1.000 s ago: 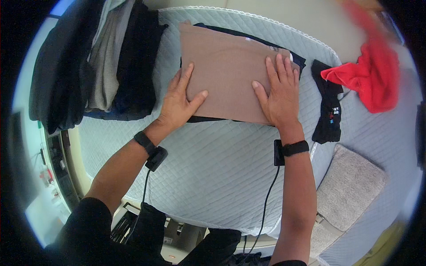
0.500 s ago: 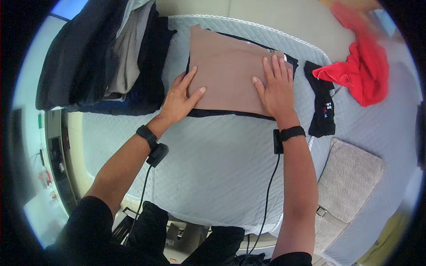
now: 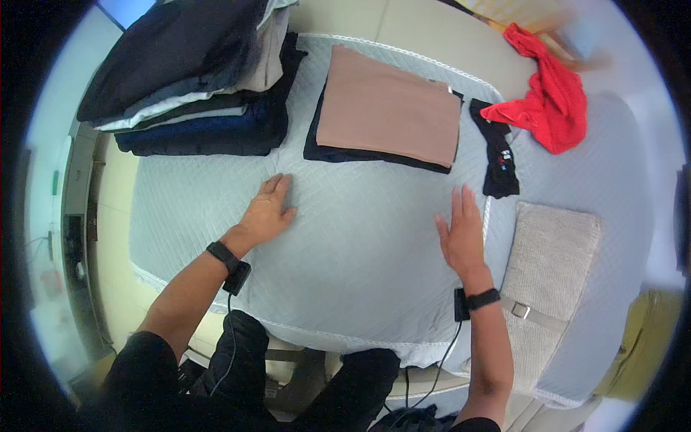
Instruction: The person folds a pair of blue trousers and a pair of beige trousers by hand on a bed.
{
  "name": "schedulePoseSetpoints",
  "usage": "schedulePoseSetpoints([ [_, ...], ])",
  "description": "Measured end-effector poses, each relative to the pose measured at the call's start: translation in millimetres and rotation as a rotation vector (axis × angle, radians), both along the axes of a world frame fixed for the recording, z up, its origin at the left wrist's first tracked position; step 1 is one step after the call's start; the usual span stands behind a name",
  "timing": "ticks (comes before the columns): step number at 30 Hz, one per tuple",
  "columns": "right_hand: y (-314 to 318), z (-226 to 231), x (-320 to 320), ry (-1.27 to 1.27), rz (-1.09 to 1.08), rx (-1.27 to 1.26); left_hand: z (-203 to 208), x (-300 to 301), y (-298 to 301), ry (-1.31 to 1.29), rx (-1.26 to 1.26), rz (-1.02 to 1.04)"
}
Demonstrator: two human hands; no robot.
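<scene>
A folded brown garment (image 3: 389, 108) lies on top of a folded dark garment (image 3: 338, 155), both flat on the quilted light-blue cover (image 3: 345, 259). My left hand (image 3: 268, 210) is over the cover, nearer to me than this pile, with fingers stretched and nothing held. On the other side my right hand (image 3: 463, 234) is also empty, its fingers extended and the thumb apart. Just beyond it lies a narrow black cloth piece (image 3: 499, 155) with small printing. Each wrist wears a black strap with a small cabled box.
At the far left rises a tall stack of folded dark, white and grey clothes (image 3: 194, 79). A crumpled red cloth (image 3: 551, 104) rests at the far right. Nearer, a beige woven cushion-like piece with a buckled strap (image 3: 551, 266) lies on the right, beside an olive item (image 3: 640, 345).
Both hands have come off the brown garment and drawn back toward me. The view has shifted too, so the left clothes stack shows more of its side.
</scene>
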State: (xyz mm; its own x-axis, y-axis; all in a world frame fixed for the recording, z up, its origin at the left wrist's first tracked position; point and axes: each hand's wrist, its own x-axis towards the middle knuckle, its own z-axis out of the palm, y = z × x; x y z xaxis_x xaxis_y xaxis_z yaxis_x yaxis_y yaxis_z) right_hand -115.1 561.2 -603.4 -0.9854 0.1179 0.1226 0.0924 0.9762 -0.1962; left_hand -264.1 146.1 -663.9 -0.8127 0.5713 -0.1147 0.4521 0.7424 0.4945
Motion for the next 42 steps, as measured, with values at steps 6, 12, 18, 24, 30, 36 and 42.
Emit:
schedulePoseSetpoints([
  [6,-54.6,62.0,143.7,-0.128,0.085,-0.078,26.1,66.1,-44.5,-0.133,-0.178,-0.052],
  [12,-107.8,148.8,323.4,-0.264,0.092,-0.226,34.1,209.9,-122.8,-0.235,-0.176,-0.199],
  [18,-121.1,233.3,490.0,-0.222,-0.205,-0.254,49.2,301.3,-206.2,-0.144,-0.244,-0.305],
  [24,-141.5,251.7,626.7,-0.246,-0.488,-0.313,109.2,318.1,-153.2,0.024,-0.373,-0.351],
  [30,-170.4,170.2,712.5,-0.289,-0.744,-0.501,128.0,321.8,-120.3,0.017,-0.612,-0.344],
  [36,-223.2,69.0,726.5,-0.279,-0.950,-0.447,117.5,319.4,-117.8,0.080,-0.639,-0.365],
  [42,-233.9,52.5,709.3,-0.105,-0.900,-0.284,131.0,328.8,-113.4,0.097,-0.612,-0.313],
])
